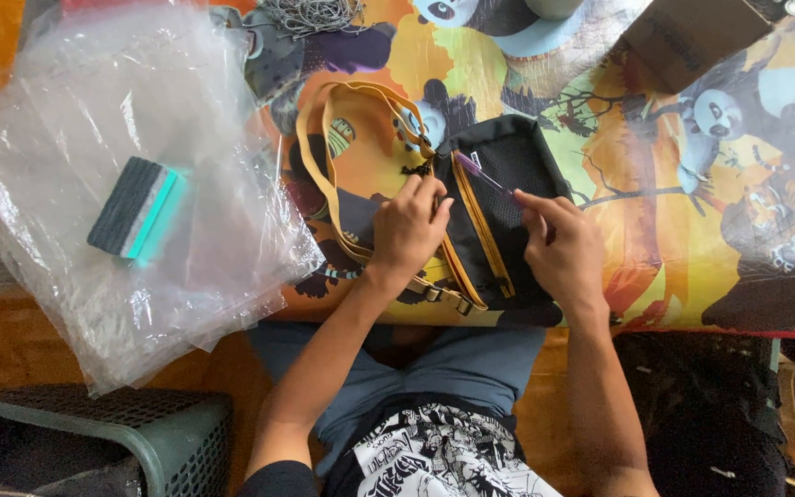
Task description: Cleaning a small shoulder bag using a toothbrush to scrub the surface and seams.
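Note:
A small black bag (pixel 499 230) with yellow zipper trim and a yellow strap (pixel 324 138) lies on a colourful cartoon-print cloth (pixel 674 212). My left hand (pixel 409 230) rests on the bag's left side, fingers pinching near the zipper top. My right hand (pixel 563 248) sits on the bag's right side and holds a thin purple tool (pixel 485 175) that points up-left toward the zipper. The bag's lower edge has buckles (pixel 439 294) near my wrist.
A heap of clear plastic bags (pixel 121 184) lies at left with a grey and teal block (pixel 135 210) on it. A green plastic basket (pixel 140 433) stands at bottom left. A cardboard box (pixel 692 37) is at top right, dark fabric (pixel 710 414) at bottom right.

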